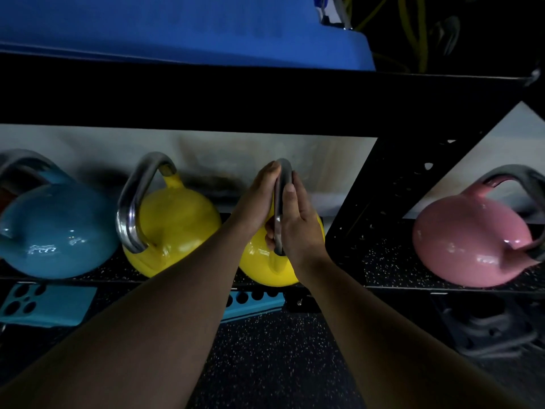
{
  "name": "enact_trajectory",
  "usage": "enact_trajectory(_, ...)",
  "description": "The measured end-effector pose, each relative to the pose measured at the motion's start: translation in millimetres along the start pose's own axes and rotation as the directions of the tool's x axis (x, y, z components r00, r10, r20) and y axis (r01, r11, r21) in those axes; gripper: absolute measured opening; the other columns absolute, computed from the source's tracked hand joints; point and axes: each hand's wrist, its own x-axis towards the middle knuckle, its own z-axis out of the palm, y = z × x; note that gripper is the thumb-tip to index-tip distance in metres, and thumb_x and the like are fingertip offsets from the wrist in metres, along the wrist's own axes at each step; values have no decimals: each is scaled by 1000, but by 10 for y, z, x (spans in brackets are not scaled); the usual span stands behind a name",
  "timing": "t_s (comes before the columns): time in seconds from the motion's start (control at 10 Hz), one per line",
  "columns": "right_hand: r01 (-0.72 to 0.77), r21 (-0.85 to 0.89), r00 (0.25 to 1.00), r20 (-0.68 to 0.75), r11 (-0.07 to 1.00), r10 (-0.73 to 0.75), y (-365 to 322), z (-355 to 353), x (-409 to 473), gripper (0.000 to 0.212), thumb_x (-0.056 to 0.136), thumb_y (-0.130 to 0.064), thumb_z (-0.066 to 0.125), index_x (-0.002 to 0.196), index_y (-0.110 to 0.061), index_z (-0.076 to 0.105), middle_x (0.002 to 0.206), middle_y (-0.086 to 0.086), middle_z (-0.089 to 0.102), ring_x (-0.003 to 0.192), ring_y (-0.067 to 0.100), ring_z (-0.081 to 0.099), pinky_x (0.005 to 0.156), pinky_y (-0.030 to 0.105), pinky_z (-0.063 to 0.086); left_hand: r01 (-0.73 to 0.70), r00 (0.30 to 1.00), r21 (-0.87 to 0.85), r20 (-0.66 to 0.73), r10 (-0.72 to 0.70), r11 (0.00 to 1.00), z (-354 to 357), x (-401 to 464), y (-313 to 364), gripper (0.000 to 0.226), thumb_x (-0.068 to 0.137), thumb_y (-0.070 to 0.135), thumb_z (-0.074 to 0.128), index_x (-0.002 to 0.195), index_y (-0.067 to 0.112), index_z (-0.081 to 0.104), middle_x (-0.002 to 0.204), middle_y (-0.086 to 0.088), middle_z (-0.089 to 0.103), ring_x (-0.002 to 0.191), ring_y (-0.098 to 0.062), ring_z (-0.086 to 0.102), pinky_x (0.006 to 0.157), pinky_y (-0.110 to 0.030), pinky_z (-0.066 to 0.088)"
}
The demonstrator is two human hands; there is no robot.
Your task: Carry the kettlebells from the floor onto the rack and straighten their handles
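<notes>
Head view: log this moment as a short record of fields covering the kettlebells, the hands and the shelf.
shelf: black metal rack shelf, speckled surface
kettlebells on shelf: four in view
leftmost: glossy blue kettlebell
second: yellow kettlebell with steel handle, handle angled
third: second yellow kettlebell, handle edge-on to camera
far right: pink kettlebell, beyond the rack upright
left hand: pressed on the third handle's left side
right hand: pressed on its right side
grip: both palms sandwich the handle
</notes>
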Motion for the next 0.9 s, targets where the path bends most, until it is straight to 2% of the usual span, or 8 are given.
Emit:
enact_trajectory(0.1,-1,-39,999,36,999,2,-49,-38,-10,46,102,-50,33,148,-45,28,67,13,58,54,25,56,44,36,47,29,1000,59,4,-29,998,-13,21,7,64,93,70,25,143,34,44,132,-18,59,118,-35,59,99,-48,47)
enact_trajectory(0.2,-17,-77,999,47,997,21,-81,-67,-16,49,102,-49,34,150,-43,26,79,8,66,57,19,63,51,37,55,26,1000,88,-9,-25,996,-26,23,14,62,93,68,27,143,34,45,139,-12,56,123,-29,55,105,-48,43)
enact_trajectory(0.3,-47,-154,997,54,987,56,-159,-167,33,51,100,-48,42,149,-39,33,122,2,66,91,16,71,79,41,61,-9,994,152,-110,26,988,-48,21,55,55,95,62,36,135,30,55,139,-5,58,126,-24,53,106,-43,41)
enact_trajectory(0.4,1,-332,999,38,943,13,-279,-276,83,45,98,-46,49,141,-32,49,123,2,67,107,21,66,89,46,56,-26,978,188,-199,64,982,-70,1,84,48,94,55,46,130,26,59,131,-3,63,123,-23,56,100,-33,41)
enact_trajectory(0.5,74,-517,997,36,853,-64,-503,-442,67,37,96,-42,54,125,-21,63,114,7,71,107,26,64,91,47,53,-51,973,220,-210,99,974,-87,-108,162,45,92,45,58,130,20,57,116,-5,69,113,-22,62,98,-36,46)
enact_trajectory(0.6,109,-588,993,33,801,-111,-642,-563,-47,30,95,-40,57,117,-22,67,109,5,72,103,24,65,84,36,53,-73,979,343,-156,133,937,-112,-237,254,43,93,41,60,127,16,58,121,-10,68,114,-25,62,99,-40,47)
enact_trajectory(0.7,222,-712,968,79,666,-238,-855,-780,-301,18,93,-32,59,105,-26,71,103,2,74,98,24,67,79,30,52,-93,982,619,-72,175,780,-144,-485,478,41,93,38,60,124,11,59,123,-14,66,112,-31,61,94,-45,50)
enact_trajectory(0.9,353,-757,918,165,551,-361,-1330,-1171,-828,20,90,-27,61,106,-22,71,103,5,76,97,28,70,80,38,56,-193,968,848,83,237,494,23,-1085,1076,29,91,36,60,108,13,60,107,-12,61,99,-33,59,80,-40,48)
